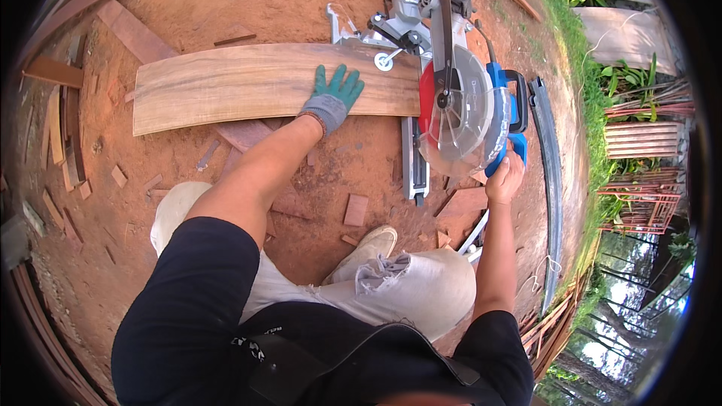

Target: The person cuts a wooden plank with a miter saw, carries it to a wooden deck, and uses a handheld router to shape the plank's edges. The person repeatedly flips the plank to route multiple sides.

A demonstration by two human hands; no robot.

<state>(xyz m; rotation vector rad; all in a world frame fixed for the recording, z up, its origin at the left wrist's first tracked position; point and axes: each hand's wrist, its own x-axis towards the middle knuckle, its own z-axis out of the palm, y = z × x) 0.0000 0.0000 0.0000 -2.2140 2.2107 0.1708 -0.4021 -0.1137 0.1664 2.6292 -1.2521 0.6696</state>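
A wide wooden board [226,86] lies across the bed of a blue and grey mitre saw [451,98], its right end by the red part of the blade guard. My left hand [336,94], in a green and grey work glove, lies flat on the board with fingers spread, left of the saw. Bare, my right hand [505,179] wraps round the saw's blue handle [517,146]. A clear guard [470,116] covers the blade. The saw head's lower side and the board's right end are partly hidden behind the guard.
Offcuts [356,210] lie scattered over the reddish dirt ground around my feet. Long planks [135,34] and stacked pieces [56,124] lie on the left. A dark metal channel [550,188] stretches along the right, beside grass [583,90] and a pile of wood strips [560,323].
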